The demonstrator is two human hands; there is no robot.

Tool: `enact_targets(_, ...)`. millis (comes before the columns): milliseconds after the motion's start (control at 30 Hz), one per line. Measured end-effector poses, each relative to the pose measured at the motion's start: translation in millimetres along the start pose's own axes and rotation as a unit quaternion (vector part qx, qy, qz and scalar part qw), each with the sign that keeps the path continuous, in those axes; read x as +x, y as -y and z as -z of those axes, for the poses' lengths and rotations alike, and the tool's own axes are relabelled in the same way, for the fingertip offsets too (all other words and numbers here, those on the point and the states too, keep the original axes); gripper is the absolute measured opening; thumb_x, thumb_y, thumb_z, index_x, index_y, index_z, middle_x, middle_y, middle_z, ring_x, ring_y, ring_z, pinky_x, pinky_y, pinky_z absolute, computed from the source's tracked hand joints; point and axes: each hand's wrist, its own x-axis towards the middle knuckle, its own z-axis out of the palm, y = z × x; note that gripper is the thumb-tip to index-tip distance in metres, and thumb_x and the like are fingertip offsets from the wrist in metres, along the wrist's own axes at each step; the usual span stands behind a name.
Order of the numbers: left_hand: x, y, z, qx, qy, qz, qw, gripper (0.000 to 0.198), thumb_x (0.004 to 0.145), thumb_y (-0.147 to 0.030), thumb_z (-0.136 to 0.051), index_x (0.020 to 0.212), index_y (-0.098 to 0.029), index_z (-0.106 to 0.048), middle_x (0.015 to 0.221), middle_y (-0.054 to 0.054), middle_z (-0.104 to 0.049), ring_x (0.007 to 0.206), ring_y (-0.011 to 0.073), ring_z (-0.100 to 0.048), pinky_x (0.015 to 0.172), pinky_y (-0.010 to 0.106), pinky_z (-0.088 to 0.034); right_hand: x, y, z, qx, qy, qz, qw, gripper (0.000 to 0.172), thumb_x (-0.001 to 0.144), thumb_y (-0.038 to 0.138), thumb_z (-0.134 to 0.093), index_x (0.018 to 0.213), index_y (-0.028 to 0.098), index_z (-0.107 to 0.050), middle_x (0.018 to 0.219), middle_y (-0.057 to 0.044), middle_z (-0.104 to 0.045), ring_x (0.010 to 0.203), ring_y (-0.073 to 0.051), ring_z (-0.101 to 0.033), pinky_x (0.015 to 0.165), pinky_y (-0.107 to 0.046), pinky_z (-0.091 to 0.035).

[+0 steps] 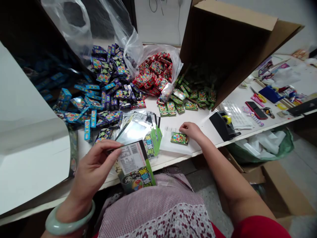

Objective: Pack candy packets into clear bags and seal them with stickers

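My left hand (pixel 96 167) pinches the top edge of a printed plastic pouch (pixel 135 165), black and green with a white barcode label. It hangs over the table's front edge. My right hand (pixel 192 130) is closed, its fingertips at the upper right of a small green candy box (pixel 179 138). That box lies on a white translucent sheet (pixel 168 145); whether the fingertips grip the box, the sheet or something small cannot be made out. Between my hands lies a fanned stack of similar pouches (pixel 152 142), some with shiny clear parts.
Heaps of blue boxes (pixel 92 102), purple boxes (pixel 112 66), red packs (pixel 155 67) and green boxes (pixel 170 108) cover the back. An open carton (pixel 230 49) stands behind right. A black tape dispenser (pixel 221 125), label sheets (pixel 235 114) and a phone (pixel 256 110) lie right.
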Motion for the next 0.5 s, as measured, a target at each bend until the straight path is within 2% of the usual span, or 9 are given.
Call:
enact_targets(167,0,2,1.7,-0.010,0.002,0.008,1.000,0.006,0.085,-0.018,-0.063,0.091,-0.021,-0.063,0.092,0.000,-0.062,0.089,0.0127,-0.058,0.076,0.022,-0.048,-7,-6,10,0.095,0.031,-0.004,0.995,0.009,0.079,0.026,-0.057,0.074,0.019,-0.058,0.068,0.000,-0.063,0.066,-0.015,-0.060,0.062,-0.025,-0.047)
enact_targets(267,0,3,-1.1,-0.020,0.007,-0.007,1.000,0.006,0.085,-0.018,-0.062,0.091,-0.021,-0.062,0.090,0.001,-0.062,0.087,0.0139,-0.059,0.075,0.023,-0.049,-17,7,25,0.142,0.036,0.011,0.989,0.013,0.080,0.031,-0.056,0.074,0.019,-0.054,0.071,0.000,-0.061,0.068,-0.014,-0.059,0.063,-0.026,-0.049)
enact_targets(367,1,-1,-7.3,-0.029,0.012,-0.014,0.999,0.003,0.086,-0.019,-0.060,0.089,-0.020,-0.061,0.088,0.001,-0.061,0.083,0.0143,-0.059,0.072,0.025,-0.049,-34,51,37,0.202,0.066,0.104,0.972,0.019,0.079,0.037,-0.061,0.076,0.019,-0.056,0.074,0.000,-0.058,0.070,-0.013,-0.054,0.067,-0.026,-0.046)
enact_targets(433,1,-4,-11.5,-0.038,0.010,-0.017,0.999,0.002,0.087,-0.018,-0.060,0.088,-0.020,-0.060,0.086,0.001,-0.060,0.080,0.0137,-0.058,0.068,0.024,-0.048,-49,93,38,0.238,0.135,0.193,0.942,0.021,0.080,0.039,-0.062,0.078,0.019,-0.058,0.077,-0.001,-0.059,0.072,-0.013,-0.053,0.068,-0.027,-0.045)
enact_targets(500,2,-7,-14.2,-0.045,0.012,-0.022,0.999,0.002,0.087,-0.019,-0.059,0.086,-0.019,-0.059,0.082,0.001,-0.059,0.077,0.0130,-0.057,0.066,0.024,-0.047,-61,136,34,0.226,0.205,0.255,0.918,0.019,0.082,0.037,-0.062,0.077,0.019,-0.059,0.080,-0.002,-0.061,0.074,-0.014,-0.054,0.070,-0.028,-0.045)
